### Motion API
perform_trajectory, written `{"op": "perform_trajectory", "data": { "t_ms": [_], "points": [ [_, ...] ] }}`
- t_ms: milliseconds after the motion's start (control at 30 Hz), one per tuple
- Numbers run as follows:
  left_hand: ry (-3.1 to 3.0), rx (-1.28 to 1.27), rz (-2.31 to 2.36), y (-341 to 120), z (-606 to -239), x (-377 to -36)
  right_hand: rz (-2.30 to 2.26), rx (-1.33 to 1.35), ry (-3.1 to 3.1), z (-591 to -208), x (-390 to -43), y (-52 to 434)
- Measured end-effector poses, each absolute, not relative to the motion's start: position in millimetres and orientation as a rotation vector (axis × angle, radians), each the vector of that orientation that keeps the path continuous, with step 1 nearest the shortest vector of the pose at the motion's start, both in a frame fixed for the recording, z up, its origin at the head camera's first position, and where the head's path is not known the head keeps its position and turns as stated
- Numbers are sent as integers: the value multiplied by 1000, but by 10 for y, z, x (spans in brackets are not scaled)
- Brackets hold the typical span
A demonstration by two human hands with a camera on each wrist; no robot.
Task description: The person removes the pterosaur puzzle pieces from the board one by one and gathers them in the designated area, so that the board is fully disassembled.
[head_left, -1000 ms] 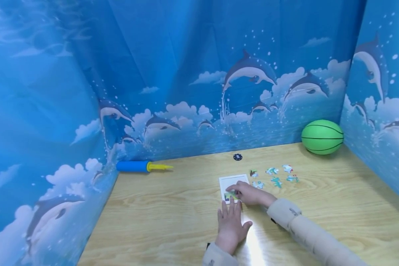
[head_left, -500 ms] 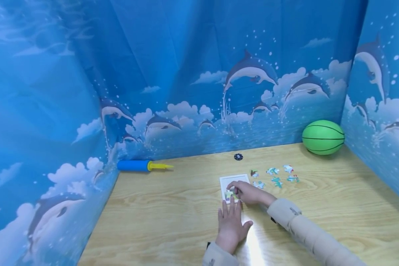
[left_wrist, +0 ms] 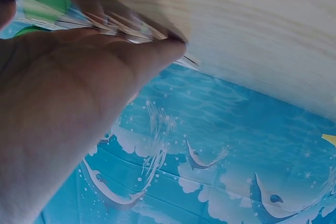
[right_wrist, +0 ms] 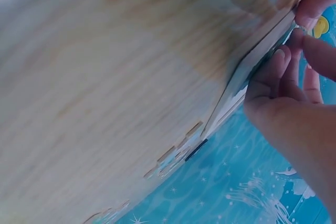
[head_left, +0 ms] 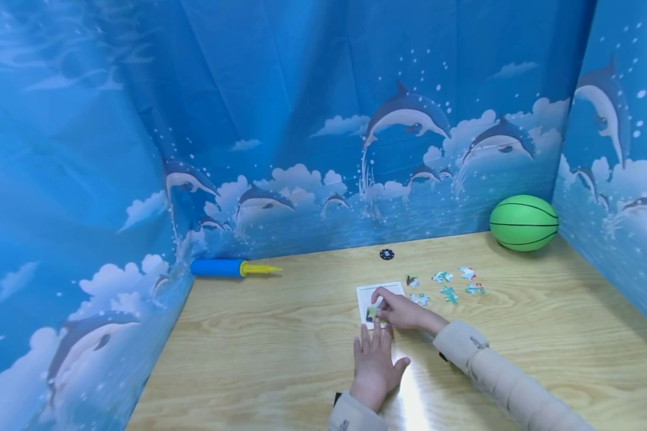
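A square white puzzle tray [head_left: 359, 297] lies on the wooden table. My right hand [head_left: 401, 310] is bent over its near half, thumb and fingers pinching a green and dark jigsaw piece [head_left: 372, 313]; much of the piece is covered by the fingers. My left hand [head_left: 374, 362] lies palm down in front, fingers straight, fingertips at the tray's near edge. In the right wrist view, curled right fingers [right_wrist: 270, 74] are close over the tray, and left fingertips [right_wrist: 314, 9] appear beside them. The left wrist view shows the left thumb [left_wrist: 163, 52] stretched along the tabletop.
Several loose jigsaw pieces [head_left: 449, 295] lie right of the tray. Behind it sits a black round chip [head_left: 386, 254]. A blue and yellow hand pump [head_left: 218, 268] is at the back left, a green ball [head_left: 524, 222] at the back right. A dolphin-print curtain [head_left: 302, 120] encloses the table.
The right fingers have shifted slightly, and the piece at their tips has turned, showing different colours over the tray's near part. The left hand stays in place.
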State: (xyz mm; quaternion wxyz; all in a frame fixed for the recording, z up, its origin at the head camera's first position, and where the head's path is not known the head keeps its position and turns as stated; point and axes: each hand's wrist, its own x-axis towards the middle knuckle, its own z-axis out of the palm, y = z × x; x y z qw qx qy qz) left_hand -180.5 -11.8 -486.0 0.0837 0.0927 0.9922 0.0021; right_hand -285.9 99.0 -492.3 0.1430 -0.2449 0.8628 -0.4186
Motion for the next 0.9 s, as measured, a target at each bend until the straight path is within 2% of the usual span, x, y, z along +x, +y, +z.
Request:
{"op": "perform_trajectory", "data": {
  "t_ms": [367,900],
  "points": [
    [2954,261,62,-84,-4858,-1810,-1338,-627,2522,-4902,-2862,1149],
    [2950,220,107,-92,-4872,-1819,-1396,-460,2602,-4838,-2702,2099]
  ]
}}
